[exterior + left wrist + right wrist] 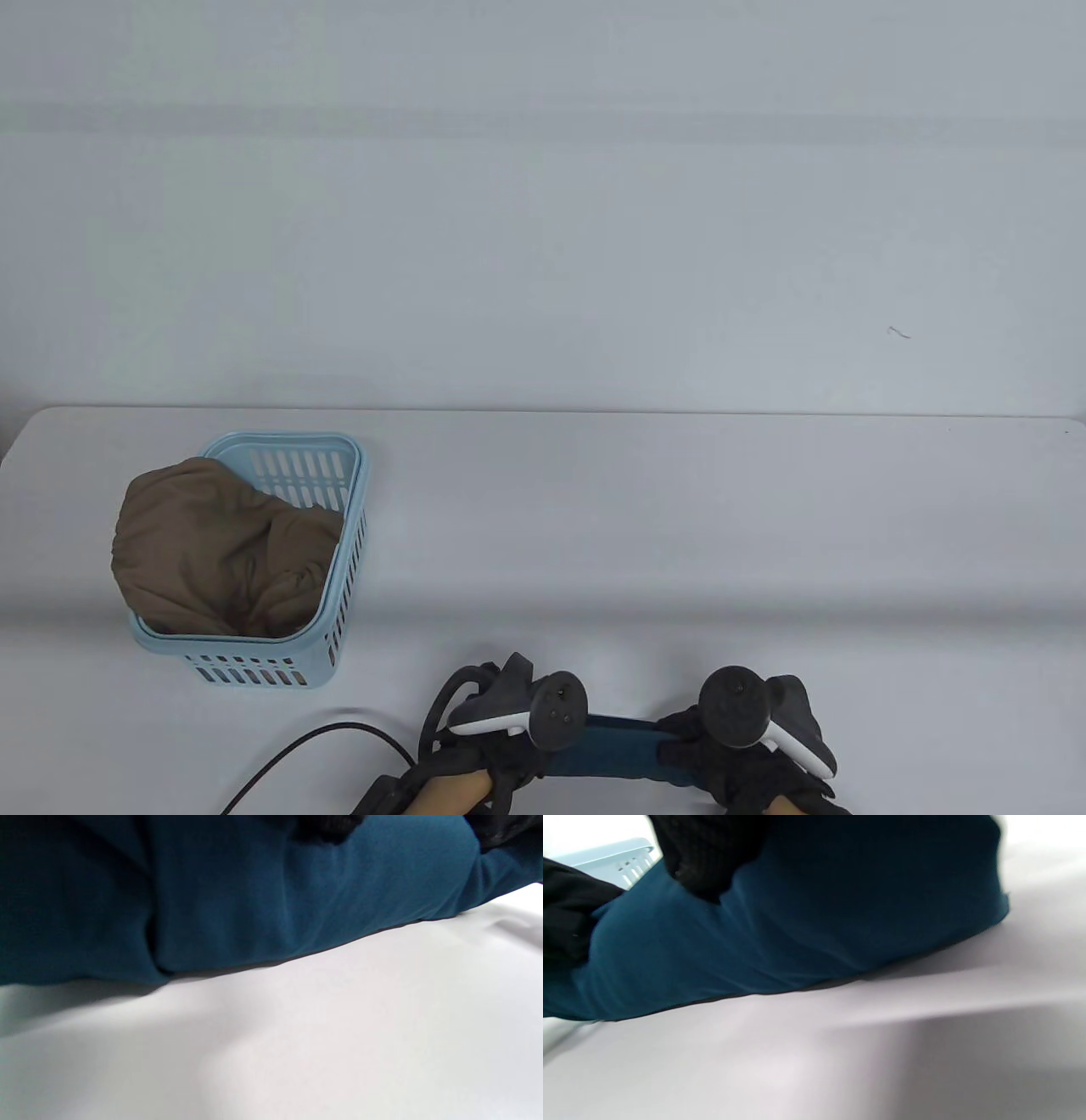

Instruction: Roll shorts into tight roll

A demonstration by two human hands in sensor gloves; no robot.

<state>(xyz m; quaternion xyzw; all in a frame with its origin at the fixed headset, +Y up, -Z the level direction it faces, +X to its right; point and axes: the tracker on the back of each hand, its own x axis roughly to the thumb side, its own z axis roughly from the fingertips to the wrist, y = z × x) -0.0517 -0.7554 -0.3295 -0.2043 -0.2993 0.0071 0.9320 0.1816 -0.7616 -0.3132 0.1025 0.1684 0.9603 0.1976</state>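
Your left hand (475,755) and right hand (747,764) grip the teal shorts (615,747) at the tabletop's (636,526) near edge. One hand sits at each end, likely so the roll stays tight.

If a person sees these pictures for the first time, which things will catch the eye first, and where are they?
The light blue slotted basket at the table's left, stuffed with a brown garment bulging over its rim, draws the eye first. Next come the teal shorts at the near edge, bunched into a roll on the white table, with the left hand and right hand gripping its two ends.
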